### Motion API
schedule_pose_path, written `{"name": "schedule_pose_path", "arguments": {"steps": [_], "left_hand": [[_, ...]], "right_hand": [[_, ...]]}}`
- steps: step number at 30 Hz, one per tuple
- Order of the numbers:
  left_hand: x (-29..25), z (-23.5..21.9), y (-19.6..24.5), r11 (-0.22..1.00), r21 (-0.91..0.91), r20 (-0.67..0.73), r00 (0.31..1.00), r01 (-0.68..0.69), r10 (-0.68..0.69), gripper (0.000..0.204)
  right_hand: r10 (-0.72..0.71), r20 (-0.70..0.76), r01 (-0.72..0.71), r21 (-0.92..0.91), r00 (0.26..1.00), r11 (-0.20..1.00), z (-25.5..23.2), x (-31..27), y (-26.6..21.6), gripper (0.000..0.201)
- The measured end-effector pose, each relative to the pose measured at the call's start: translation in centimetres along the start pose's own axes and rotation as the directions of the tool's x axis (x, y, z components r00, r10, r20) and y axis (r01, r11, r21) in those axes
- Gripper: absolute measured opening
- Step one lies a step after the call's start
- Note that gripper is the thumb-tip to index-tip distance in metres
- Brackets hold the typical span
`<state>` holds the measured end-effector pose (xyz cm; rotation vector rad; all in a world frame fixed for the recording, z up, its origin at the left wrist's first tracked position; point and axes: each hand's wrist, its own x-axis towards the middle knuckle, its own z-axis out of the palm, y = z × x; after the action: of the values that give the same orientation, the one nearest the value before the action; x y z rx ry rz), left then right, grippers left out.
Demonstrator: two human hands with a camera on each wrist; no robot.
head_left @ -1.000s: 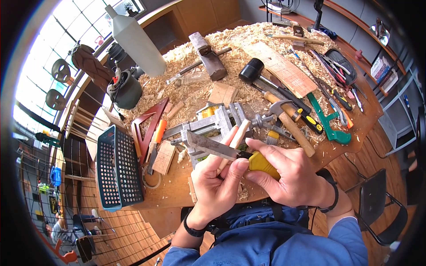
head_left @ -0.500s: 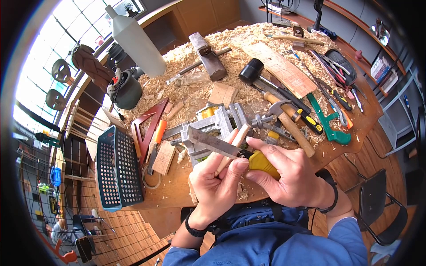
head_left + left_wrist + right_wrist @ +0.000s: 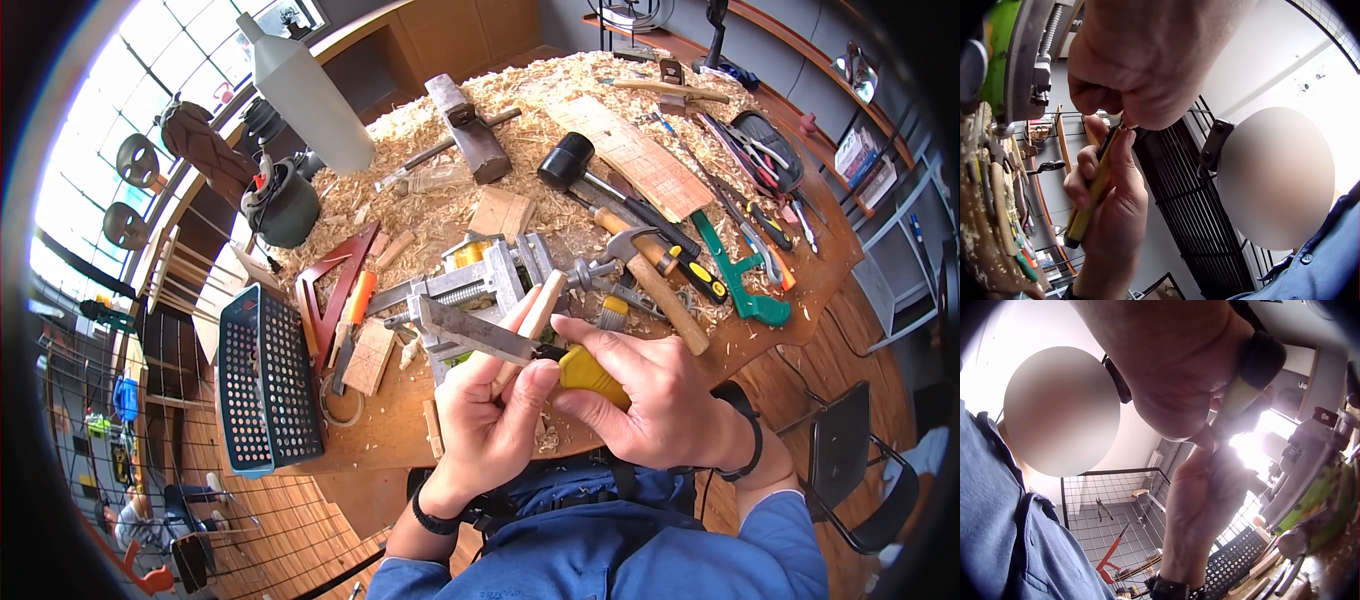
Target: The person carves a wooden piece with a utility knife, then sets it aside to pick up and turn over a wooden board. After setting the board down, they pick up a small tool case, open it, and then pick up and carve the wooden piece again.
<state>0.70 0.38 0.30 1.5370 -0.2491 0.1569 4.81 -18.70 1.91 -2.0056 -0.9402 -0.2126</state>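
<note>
In the head view my right hand (image 3: 650, 395) grips the yellow handle (image 3: 592, 374) of a knife whose wide grey blade (image 3: 478, 332) points left. My left hand (image 3: 487, 420) holds a slim pale wooden piece (image 3: 540, 312), which crosses behind the blade near the handle; the left thumb lies at the blade's base. Both hands meet in front of a metal vise (image 3: 500, 280). The left wrist view shows the yellow handle (image 3: 1088, 203) with a black end inside the right hand (image 3: 1113, 212). Backlit in the right wrist view, the left hand (image 3: 1200, 500) is beside the handle.
Shavings cover the far bench. A perforated basket (image 3: 270, 380) stands at the left edge. Right of the vise lie a hammer (image 3: 668, 300), a black mallet (image 3: 567, 160) and a green-handled saw (image 3: 745, 290). A wooden block (image 3: 370, 355) and red set square (image 3: 335, 280) lie left.
The pale wooden piece has tilted slightly between the fingers, and the blade has shifted a little. Both hands keep their grip in nearly the same place.
</note>
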Motion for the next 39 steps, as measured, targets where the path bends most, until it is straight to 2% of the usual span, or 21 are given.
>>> {"name": "schedule_pose_path", "arguments": {"steps": [3, 12, 14, 21, 23, 27, 29, 32, 39], "left_hand": [[-0.09, 0.05, 0.00, 1.000, -0.022, -0.002, 1.000, 0.009, -0.009, 0.053], [0.19, 0.10, -0.45, 0.994, 0.062, -0.064, 0.994, -0.088, 0.092, 0.048], [0.41, 0.32, -0.49, 0.986, 0.082, -0.095, 0.984, -0.143, 0.150, 0.047], [0.17, 0.22, -0.29, 0.990, 0.087, -0.117, 0.986, -0.109, 0.119, 0.046], [0.20, -0.08, -0.68, 0.962, 0.191, -0.089, 0.973, -0.193, 0.213, 0.045], [0.25, -0.18, -0.62, 0.957, 0.209, -0.064, 0.973, -0.203, 0.221, 0.047], [0.32, 0.02, -0.62, 0.977, 0.132, -0.060, 0.983, -0.167, 0.176, 0.051], [0.27, -0.04, -0.70, 0.983, 0.117, -0.041, 0.988, -0.144, 0.150, 0.053], [0.37, -0.06, -0.65, 0.977, 0.165, -0.022, 0.990, -0.135, 0.140, 0.051]], "right_hand": [[-0.007, -0.005, 0.007, -0.005, 1.000, 1.000, 0.07, -0.03, 0.11, 0.058], [-0.034, -0.030, 0.033, -0.029, 0.999, 0.999, 0.19, -0.06, 0.29, 0.058], [-0.039, -0.032, 0.038, -0.036, 0.999, 0.999, 0.19, -0.04, 0.29, 0.058], [-0.049, -0.054, 0.047, -0.041, 0.997, 0.998, 0.25, 0.04, 0.16, 0.058], [-0.054, -0.067, 0.051, -0.038, 0.996, 0.998, 0.30, 0.00, 0.10, 0.059], [-0.008, -0.042, 0.009, 0.017, 0.999, 1.000, 0.08, 0.00, -0.17, 0.059], [0.006, -0.030, -0.005, 0.032, 1.000, 0.999, 0.07, -0.02, -0.18, 0.059], [0.003, -0.030, -0.003, 0.016, 1.000, 1.000, 0.10, -0.04, -0.13, 0.058], [0.004, -0.025, -0.004, 0.022, 1.000, 1.000, 0.15, -0.07, 0.00, 0.058]]}}
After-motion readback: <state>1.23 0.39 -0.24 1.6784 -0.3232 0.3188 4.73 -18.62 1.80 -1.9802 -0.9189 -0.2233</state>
